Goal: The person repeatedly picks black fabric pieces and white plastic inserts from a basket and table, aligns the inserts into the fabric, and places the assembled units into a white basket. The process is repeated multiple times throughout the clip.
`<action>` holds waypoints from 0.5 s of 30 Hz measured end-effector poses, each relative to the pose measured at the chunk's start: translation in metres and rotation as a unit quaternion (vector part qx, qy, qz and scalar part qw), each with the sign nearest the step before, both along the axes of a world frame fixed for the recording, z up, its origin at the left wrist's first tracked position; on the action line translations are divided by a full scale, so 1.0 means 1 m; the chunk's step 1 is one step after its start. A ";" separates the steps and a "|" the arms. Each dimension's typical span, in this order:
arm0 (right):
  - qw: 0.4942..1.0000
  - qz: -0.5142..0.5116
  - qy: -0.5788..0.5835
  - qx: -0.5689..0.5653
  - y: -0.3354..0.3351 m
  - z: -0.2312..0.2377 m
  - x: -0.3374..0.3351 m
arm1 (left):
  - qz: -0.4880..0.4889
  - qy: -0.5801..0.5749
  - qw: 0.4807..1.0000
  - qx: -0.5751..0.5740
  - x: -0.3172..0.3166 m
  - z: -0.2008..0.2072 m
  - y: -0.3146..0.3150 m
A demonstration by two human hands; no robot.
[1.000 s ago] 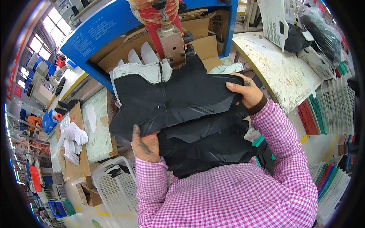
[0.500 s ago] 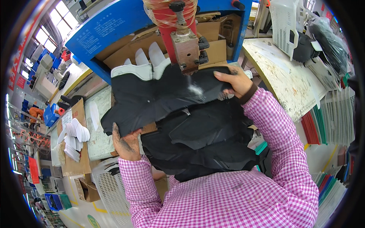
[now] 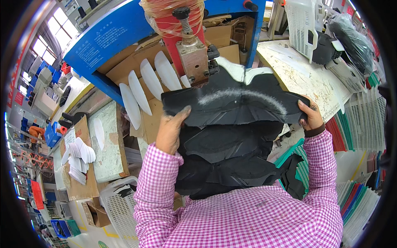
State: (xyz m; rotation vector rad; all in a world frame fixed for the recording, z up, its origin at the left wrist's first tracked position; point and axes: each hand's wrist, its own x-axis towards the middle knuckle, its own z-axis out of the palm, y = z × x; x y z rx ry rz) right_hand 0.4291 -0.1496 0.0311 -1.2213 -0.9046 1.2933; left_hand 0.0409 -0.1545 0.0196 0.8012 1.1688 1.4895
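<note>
Stretched between my two hands is a black fabric shoe upper piece (image 3: 237, 105) with a whitish curved scuffed band along it and white lining at its far edge. My left hand (image 3: 171, 128) pinches its left end, thumb on top. At the right end, my right hand (image 3: 311, 113) grips the piece with the thumb above. The piece lies close under the metal head (image 3: 195, 62) of a blue and red machine (image 3: 103, 47); whether they touch is hidden. Nearer to me, more black pieces (image 3: 227, 144) lie stacked, overlapping, against my front.
White curved pieces (image 3: 131, 99) stand against cardboard inside the machine. A pile of white pieces (image 3: 80, 153) lies on cardboard on the left table. A green basket (image 3: 304, 151) holds black pieces at my right. A white crate (image 3: 118, 206) stands lower left; a worn table (image 3: 306, 78) is at right.
The black piece has moved right past the machine head, and its scuffed band now shows long and curved. Both hands have moved right, the right one also nearer me. White curved pieces now show behind.
</note>
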 end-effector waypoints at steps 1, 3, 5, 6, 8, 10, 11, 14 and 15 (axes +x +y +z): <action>1.000 0.010 0.016 0.024 0.000 0.001 0.003 | -0.018 0.000 1.000 0.016 0.001 0.001 0.007; 0.999 -0.011 0.020 0.034 0.006 0.000 -0.003 | -0.053 0.002 0.997 0.048 0.002 -0.002 0.019; 0.998 0.035 0.029 0.030 0.020 -0.001 -0.021 | -0.037 -0.038 0.996 0.073 -0.016 -0.003 0.020; 0.999 0.039 0.019 0.031 0.028 -0.003 -0.035 | 0.027 -0.002 0.999 0.044 -0.031 -0.001 0.023; 0.997 0.065 0.021 0.045 0.045 -0.010 -0.070 | 0.097 0.013 0.993 0.063 -0.062 0.004 0.019; 0.993 0.106 0.030 0.042 0.059 -0.013 -0.088 | 0.104 -0.043 0.993 0.021 -0.087 0.013 0.011; 0.986 0.150 0.031 0.060 0.065 -0.014 -0.091 | 0.098 -0.020 0.994 0.050 -0.087 0.013 0.009; 0.994 0.051 0.006 0.098 0.071 -0.008 -0.066 | 0.090 0.035 0.994 0.045 -0.060 0.009 0.008; 0.994 0.026 0.008 0.103 0.069 -0.002 -0.049 | 0.038 0.094 0.994 0.032 -0.045 0.007 0.006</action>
